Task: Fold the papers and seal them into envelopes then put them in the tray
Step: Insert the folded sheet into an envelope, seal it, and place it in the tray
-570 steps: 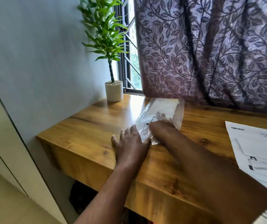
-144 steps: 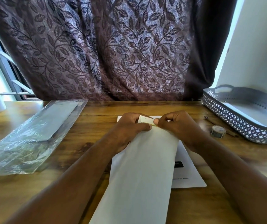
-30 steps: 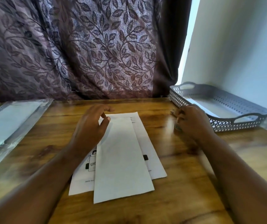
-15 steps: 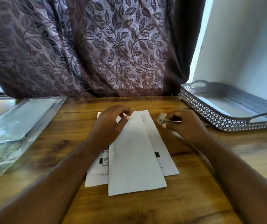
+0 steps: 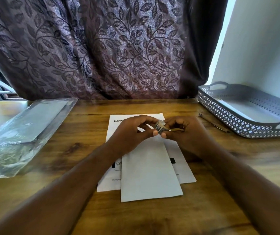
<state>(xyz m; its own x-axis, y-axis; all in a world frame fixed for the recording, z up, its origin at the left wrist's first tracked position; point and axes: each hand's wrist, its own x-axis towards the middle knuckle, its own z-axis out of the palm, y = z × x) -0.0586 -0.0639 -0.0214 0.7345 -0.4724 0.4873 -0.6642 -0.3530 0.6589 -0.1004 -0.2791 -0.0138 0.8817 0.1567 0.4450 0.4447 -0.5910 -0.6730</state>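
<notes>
A long white envelope [image 5: 150, 173] lies lengthwise on the wooden desk, on top of a printed sheet of paper [image 5: 184, 168]. Above the envelope's far end, both hands meet around a small roll of tape [image 5: 160, 126]. My right hand [image 5: 185, 134] grips the roll between thumb and fingers. My left hand [image 5: 132, 133] pinches at the roll's edge with thumb and fingertips. The grey perforated tray [image 5: 237, 122] stands at the right, with a white sheet inside it.
A clear plastic packet of envelopes [image 5: 22, 131] lies on the desk at the left. A pen [image 5: 213, 122] lies just in front of the tray. A leaf-patterned curtain [image 5: 102, 48] hangs behind the desk, and a white wall rises at the right.
My right hand picked the tape roll up from beside the tray and carried it over the envelope. My left hand rose from the envelope's top to meet the roll.
</notes>
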